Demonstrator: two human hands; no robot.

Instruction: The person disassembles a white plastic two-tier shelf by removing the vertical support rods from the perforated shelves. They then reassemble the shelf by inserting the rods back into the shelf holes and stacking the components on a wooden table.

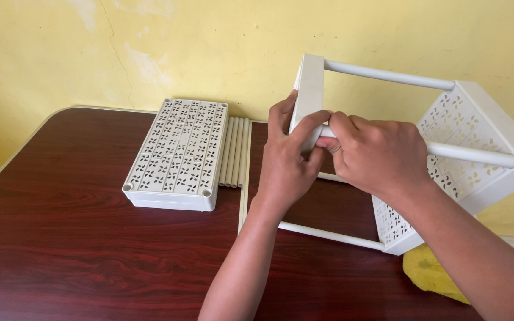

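Left hand (285, 156) clamped on near shelf panel (309, 98) of rack, thumb across panel face. Right hand (371, 154) pinched shut around pole (474, 154) at its joint with that panel. Rack lies on its side, 2 o'clock on table (60, 238); far panel (465, 142) at 3 o'clock. Spare shelf (178, 153) flat at 10 o'clock, loose poles (235, 151) touching its right edge. Yellow cloth (429, 270) at 5 o'clock.

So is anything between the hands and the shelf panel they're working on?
No. The left hand grips the near shelf panel directly, and the right hand pinches the tube where it meets that panel. Nothing visible lies between.
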